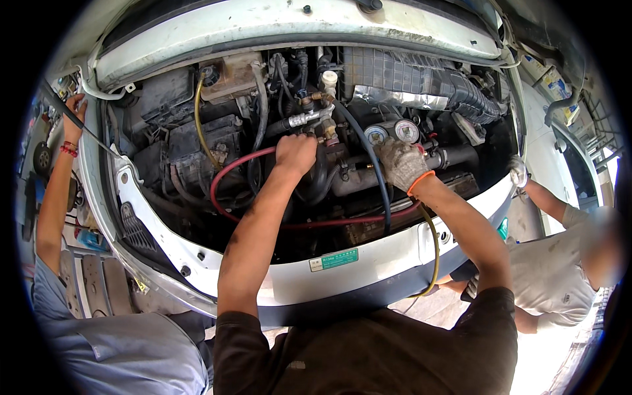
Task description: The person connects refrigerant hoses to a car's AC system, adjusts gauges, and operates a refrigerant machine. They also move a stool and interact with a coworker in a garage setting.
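Observation:
My bare left hand (295, 155) is closed in the middle of the engine bay. The red hose (227, 172) runs into its fingers, which hide the hose's end. Just beyond it are a silver fitting (303, 119) and a white-capped part (329, 80). My right hand (403, 166), in a dirty white work glove with an orange cuff, grips a manifold gauge set (392, 133) with two round dials. The glove covers most of its body. Close to the gauges hangs a dark blue hose (368, 151); a yellow hose (434, 253) drops over the front edge below my right wrist.
A raised white hood (276, 25) spans the far side. At left, another person's hand (74, 117) is by the hood prop rod (89, 125). At right, a co-worker's gloved hand (518, 171) rests on the fender. A black corrugated duct (408, 76) lies at the back right.

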The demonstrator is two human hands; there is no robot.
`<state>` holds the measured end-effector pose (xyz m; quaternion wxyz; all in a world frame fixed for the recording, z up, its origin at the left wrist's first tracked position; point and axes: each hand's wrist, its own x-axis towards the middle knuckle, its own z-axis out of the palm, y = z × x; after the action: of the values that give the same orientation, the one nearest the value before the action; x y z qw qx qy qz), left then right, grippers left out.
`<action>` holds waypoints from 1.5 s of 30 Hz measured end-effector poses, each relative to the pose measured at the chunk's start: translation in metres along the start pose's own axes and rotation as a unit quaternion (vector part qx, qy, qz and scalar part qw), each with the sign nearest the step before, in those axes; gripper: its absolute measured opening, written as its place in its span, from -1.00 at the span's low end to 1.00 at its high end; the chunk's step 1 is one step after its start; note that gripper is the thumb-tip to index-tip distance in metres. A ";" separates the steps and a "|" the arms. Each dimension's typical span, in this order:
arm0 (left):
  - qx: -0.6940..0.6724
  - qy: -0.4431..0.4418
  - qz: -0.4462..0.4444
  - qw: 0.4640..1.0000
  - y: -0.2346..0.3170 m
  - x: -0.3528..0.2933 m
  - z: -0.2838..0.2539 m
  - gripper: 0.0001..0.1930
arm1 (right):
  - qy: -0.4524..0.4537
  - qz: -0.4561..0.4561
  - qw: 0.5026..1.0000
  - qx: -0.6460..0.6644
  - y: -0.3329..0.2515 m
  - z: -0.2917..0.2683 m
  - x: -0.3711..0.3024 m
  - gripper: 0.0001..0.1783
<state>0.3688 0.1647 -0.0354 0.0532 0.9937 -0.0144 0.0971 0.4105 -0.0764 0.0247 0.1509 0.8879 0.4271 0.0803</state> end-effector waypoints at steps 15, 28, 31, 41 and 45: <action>-0.001 -0.007 -0.012 1.000 0.008 -0.001 -0.008 -0.83 | -0.008 -0.022 0.999 -0.041 0.007 0.015 -0.003 -0.68; -0.010 0.006 -0.005 1.000 0.001 0.001 -0.002 -0.84 | -0.033 0.000 0.995 -0.098 -0.002 0.005 0.002 -0.59; -0.021 0.006 -0.003 1.000 0.001 0.000 0.001 -0.85 | 0.000 -0.059 0.998 -0.028 0.009 0.000 -0.003 -0.55; 0.007 -0.017 -0.004 1.000 0.007 0.001 -0.006 -0.79 | 0.010 -0.032 0.997 -0.066 0.004 0.033 0.012 -0.70; 0.007 -0.017 -0.007 1.000 0.003 0.001 -0.008 -0.79 | -0.042 -0.049 0.998 0.022 0.004 -0.001 0.011 -0.60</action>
<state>0.3678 0.1623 -0.0277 0.0463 0.9957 -0.0081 0.0796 0.4201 -0.0701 0.0266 0.1526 0.8714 0.4655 0.0262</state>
